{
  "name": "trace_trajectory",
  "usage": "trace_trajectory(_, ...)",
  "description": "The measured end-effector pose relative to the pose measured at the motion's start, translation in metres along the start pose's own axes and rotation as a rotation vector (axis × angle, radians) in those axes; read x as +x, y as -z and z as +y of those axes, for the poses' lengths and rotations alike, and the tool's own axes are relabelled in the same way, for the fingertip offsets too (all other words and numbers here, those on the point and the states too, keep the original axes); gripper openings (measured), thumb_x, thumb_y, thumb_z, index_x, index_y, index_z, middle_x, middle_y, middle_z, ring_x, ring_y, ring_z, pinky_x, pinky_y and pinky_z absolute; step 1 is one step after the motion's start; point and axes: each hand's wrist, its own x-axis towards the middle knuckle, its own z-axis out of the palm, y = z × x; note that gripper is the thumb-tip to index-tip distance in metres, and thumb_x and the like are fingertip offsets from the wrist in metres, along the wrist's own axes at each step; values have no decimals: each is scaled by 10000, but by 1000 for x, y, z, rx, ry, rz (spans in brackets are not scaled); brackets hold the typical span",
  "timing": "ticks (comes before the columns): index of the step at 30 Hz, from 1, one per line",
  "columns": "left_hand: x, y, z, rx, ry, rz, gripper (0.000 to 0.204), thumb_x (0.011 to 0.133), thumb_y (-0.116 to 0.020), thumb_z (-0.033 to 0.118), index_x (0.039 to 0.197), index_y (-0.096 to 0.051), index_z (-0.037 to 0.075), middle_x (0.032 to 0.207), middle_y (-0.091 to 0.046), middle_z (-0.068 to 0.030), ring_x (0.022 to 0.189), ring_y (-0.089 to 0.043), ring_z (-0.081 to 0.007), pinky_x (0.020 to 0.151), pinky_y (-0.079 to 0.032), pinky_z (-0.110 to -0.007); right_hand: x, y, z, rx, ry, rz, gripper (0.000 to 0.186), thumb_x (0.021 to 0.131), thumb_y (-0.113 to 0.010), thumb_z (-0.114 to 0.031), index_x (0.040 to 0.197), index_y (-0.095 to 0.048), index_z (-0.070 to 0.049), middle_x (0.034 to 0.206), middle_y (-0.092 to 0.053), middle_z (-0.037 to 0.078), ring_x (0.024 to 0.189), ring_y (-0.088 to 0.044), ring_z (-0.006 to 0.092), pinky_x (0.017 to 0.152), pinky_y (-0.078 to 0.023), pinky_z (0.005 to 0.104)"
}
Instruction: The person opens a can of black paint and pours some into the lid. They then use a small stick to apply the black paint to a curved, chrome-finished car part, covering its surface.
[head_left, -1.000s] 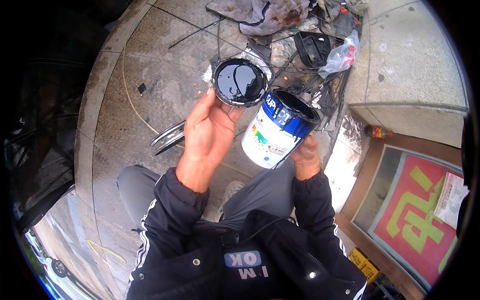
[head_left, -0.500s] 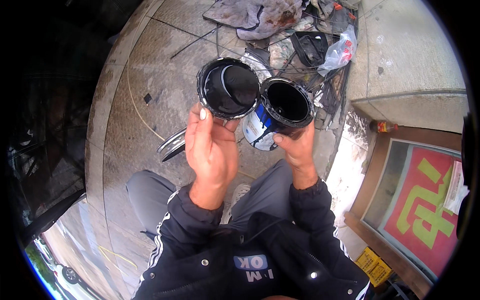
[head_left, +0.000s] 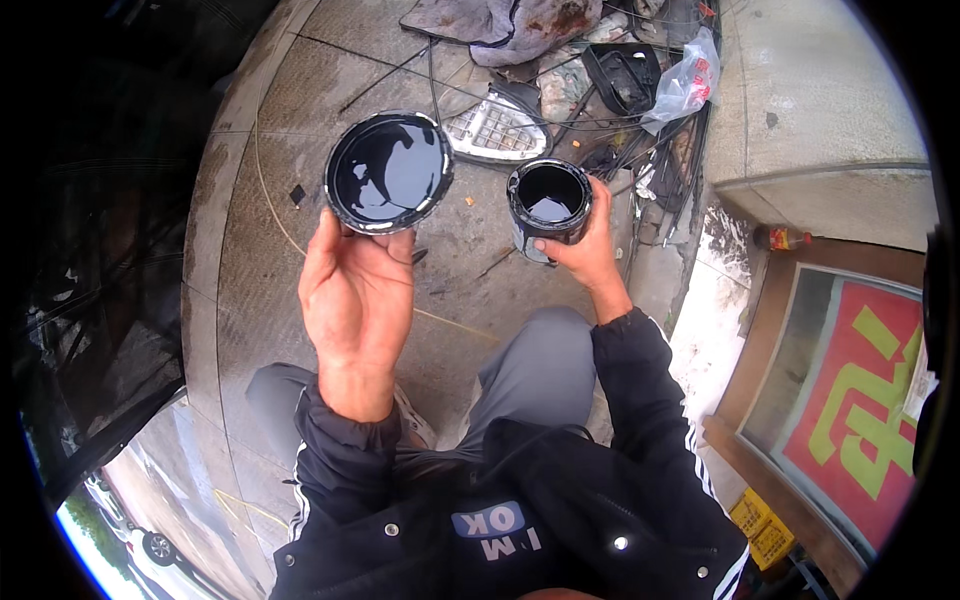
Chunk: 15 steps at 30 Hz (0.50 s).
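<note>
My left hand [head_left: 355, 295] is at left of centre, palm up, its fingers gripping the rim of a round paint lid [head_left: 388, 170] that is coated inside with glossy black paint. To the right of it, my right hand [head_left: 585, 245] is wrapped round a paint can [head_left: 528, 237], thumb at the near side. The can stands upright in the hand, its open top showing dark, shiny paint inside and black drips on the rim. The lid and can are held apart above the concrete ground [head_left: 470, 285].
A heap of stained cloth [head_left: 530, 35], rods, a black bag and a white grille [head_left: 495, 135] lies beyond my hands. A plastic bag [head_left: 680, 85] tops its right side. A concrete step, bottle [head_left: 785, 239], framed red sign [head_left: 850, 390] and yellow crate [head_left: 762, 525] are at right.
My left hand with the lid has moved left, away from the can. My right hand has turned the tilted can upright and shifted it farther from me, so its opening now faces up.
</note>
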Motion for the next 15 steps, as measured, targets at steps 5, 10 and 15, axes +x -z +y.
trace_trajectory(5, -13, 37, 55, 73, -89, 15, 386, 1138, -397, 190, 1410, -558, -32, 1469, -605, -195, 1337, -612, -311, 1134, -523, -468, -11, -48, 71, -191, -67, -36, 1134, 584, -1003, -289, 1491, -389, 5, 1422, -428, 171, 1369, -439, 345, 1186, -354, 457)
trace_trajectory(10, -35, 72, 116, 158, -166, 79, 380, 1131, -403, 180, 1406, -570, -24, 1462, -607, -216, 1332, -614, -334, 1112, -534, -489, -22, -107, 126, -270, -23, -16, 1133, 553, -1012, -197, 1483, -391, -12, 1409, -437, 199, 1341, -465, 392, 1152, -409, 471)
trace_trajectory(15, -53, 91, 165, 236, -242, 95, 390, 1129, -420, 201, 1443, -559, 15, 1539, -537, -212, 1393, -553, -375, 1115, -522, -527, -17, -138, 151, -307, -27, -31, 1128, 547, -1012, -147, 1486, -400, -33, 1447, -428, 214, 1370, -465, 418, 1153, -424, 475)
